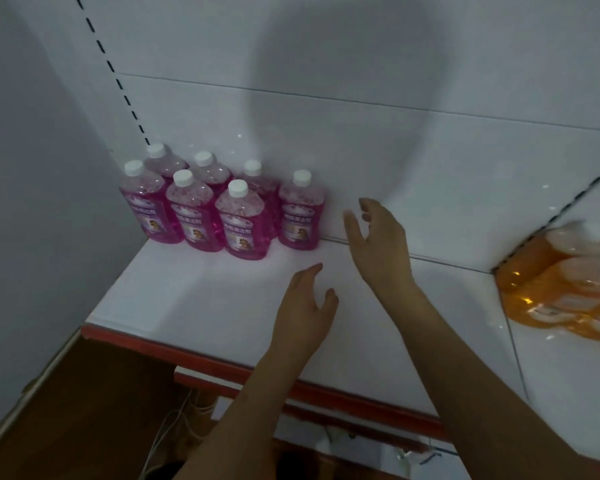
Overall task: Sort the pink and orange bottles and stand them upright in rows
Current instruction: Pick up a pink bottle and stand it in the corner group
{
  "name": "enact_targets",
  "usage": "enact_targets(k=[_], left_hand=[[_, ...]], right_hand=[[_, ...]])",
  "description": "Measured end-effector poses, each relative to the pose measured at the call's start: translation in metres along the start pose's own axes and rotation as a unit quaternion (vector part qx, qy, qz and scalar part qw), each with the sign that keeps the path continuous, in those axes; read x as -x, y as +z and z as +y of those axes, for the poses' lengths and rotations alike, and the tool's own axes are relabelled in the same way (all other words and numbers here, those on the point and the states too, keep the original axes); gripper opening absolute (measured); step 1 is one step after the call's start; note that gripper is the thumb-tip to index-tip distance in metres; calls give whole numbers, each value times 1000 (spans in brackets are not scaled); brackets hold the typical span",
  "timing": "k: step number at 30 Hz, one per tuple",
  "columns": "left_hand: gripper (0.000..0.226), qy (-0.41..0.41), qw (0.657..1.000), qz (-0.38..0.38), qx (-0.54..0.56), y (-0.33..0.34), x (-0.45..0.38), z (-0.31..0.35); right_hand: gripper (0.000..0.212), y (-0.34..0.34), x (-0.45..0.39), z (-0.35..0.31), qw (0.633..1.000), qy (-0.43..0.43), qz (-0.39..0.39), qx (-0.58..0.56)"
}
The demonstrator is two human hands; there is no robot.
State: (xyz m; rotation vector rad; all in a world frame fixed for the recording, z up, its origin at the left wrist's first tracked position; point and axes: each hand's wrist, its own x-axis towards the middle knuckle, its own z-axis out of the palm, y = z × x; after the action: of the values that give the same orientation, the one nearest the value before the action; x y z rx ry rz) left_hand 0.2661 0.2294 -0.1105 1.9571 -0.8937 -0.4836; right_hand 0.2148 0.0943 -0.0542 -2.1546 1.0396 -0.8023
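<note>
Several pink bottles [243, 223] with white caps stand upright in two rows at the back left corner of a white shelf [194, 299]. The rightmost pink bottle [300, 213] stands at the end of the back row. My right hand [378, 237] hovers just right of it, fingers apart, holding nothing. My left hand [305, 313] is lower, over the bare shelf, also open and empty. A blurred cluster of orange bottles [565, 285] stands at the far right on the neighbouring shelf section.
The shelf has a red front edge [222, 358] and a white back wall. A slotted upright [118, 84] runs up the back left. Below the shelf are a wooden floor and white cables [167, 434].
</note>
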Motion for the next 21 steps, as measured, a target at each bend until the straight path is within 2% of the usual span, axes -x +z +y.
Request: enact_targets(k=[6, 11, 21], left_hand=[[56, 128, 986, -92, -46, 77, 34, 76], [52, 221, 958, -178, -45, 172, 99, 157], [51, 271, 902, -335, -38, 374, 238, 284]], right_hand=[[55, -121, 27, 21, 998, -16, 59, -23], [52, -254, 78, 80, 988, -5, 150, -31], [56, -491, 218, 237, 961, 75, 265, -8]])
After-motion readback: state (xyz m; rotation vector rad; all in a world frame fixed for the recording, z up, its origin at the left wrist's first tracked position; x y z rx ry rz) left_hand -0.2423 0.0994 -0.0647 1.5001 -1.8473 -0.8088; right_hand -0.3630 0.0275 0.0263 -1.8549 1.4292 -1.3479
